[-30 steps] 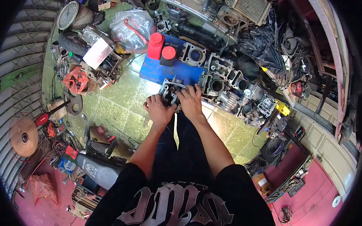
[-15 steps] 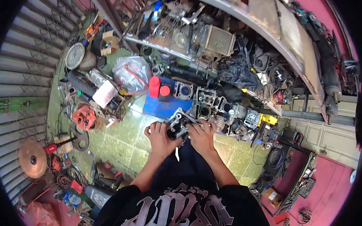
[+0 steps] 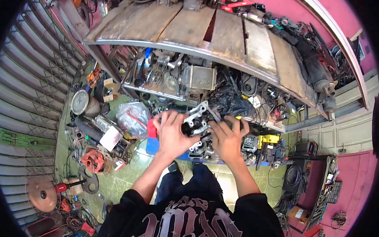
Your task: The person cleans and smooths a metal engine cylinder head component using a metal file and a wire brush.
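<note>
A clear plastic bag (image 3: 132,116) lies on the green tiled floor (image 3: 125,174) at left. The left hand (image 3: 172,138) and the right hand (image 3: 229,141) each clasp one side of a grey cast-metal engine cylinder head (image 3: 196,121), held up between them. A yellow power tool (image 3: 269,140) sits to the right.
</note>
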The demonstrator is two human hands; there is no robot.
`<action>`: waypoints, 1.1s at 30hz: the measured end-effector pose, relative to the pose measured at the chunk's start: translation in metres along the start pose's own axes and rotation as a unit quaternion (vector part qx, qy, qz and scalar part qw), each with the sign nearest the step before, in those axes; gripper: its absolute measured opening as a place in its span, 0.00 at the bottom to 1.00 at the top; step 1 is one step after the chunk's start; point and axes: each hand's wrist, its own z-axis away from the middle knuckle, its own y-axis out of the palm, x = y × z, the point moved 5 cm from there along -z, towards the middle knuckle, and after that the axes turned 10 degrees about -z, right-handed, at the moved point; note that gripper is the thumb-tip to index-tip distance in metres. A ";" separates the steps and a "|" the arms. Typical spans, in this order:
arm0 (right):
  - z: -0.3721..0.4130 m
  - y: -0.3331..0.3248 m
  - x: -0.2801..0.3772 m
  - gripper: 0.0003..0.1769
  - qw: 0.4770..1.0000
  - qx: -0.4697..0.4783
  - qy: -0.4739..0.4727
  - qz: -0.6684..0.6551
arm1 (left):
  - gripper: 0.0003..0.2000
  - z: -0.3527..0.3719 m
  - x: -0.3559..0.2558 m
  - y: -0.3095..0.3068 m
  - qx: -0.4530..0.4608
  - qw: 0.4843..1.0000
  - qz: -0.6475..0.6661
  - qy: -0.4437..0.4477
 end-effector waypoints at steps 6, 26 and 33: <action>-0.067 -0.049 -0.058 0.15 0.995 -0.078 -0.050 0.026 | 0.28 -0.100 -0.061 -0.008 -0.036 0.993 -0.002 0.110; -0.192 -0.067 -0.220 0.11 0.987 -0.149 -0.026 0.055 | 0.29 -0.285 -0.151 0.064 -0.037 0.968 -0.164 0.183; -0.211 -0.057 -0.238 0.12 0.991 -0.135 -0.020 0.003 | 0.30 -0.306 -0.138 0.082 0.014 0.973 -0.171 0.151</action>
